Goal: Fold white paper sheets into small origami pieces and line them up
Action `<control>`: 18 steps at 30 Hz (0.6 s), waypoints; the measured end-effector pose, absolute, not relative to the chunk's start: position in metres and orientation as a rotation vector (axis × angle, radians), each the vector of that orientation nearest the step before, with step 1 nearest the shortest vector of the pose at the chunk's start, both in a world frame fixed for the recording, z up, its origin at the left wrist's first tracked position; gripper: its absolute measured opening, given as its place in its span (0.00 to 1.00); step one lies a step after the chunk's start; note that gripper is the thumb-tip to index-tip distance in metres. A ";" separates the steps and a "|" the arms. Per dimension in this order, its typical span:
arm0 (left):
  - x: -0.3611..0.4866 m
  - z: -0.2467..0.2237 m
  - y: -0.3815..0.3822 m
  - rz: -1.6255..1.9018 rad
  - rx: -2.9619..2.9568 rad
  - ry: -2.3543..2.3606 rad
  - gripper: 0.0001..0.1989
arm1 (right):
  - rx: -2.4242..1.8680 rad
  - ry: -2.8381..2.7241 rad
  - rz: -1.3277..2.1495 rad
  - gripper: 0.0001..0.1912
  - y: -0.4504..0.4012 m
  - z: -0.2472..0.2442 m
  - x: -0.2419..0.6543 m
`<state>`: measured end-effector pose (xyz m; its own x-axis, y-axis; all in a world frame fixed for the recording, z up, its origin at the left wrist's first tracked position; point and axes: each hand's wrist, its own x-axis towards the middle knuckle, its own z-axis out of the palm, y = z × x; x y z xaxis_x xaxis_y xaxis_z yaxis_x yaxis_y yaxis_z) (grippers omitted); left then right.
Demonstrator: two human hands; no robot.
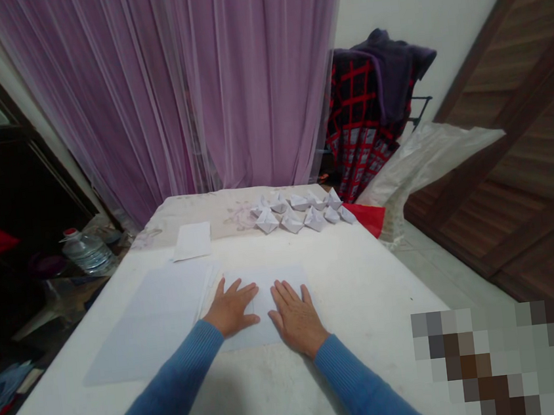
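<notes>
Rests straight fingers (247,294) of left hand (229,310) and right hand (296,318), gripping nothing, on a flat sheet (263,334) on the desk (366,304), seemingly not yet folded. Has other sheets (149,313) flat at left, and two rows of boats (292,220), apparently finished, farther back. Shows, beyond the desk's left side, a bottle (77,245) of seemingly clear liquid (95,256).

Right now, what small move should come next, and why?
Perhaps the right hand could lift one edge of the flat white paper sheet for folding: the sheet lies under that hand and the left hand, while folded white paper shapes stand beyond.
</notes>
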<state>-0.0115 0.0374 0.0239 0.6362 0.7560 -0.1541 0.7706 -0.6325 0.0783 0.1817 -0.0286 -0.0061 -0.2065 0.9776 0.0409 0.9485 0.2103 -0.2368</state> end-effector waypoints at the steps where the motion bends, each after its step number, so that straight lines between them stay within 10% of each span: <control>1: -0.011 0.024 0.037 -0.164 2.714 1.275 0.31 | -1.863 -2.296 0.231 0.30 -0.029 -0.007 0.186; 18: -0.010 0.036 0.033 -0.290 2.450 1.299 0.35 | -1.901 -1.997 0.048 0.23 -0.047 -0.017 0.234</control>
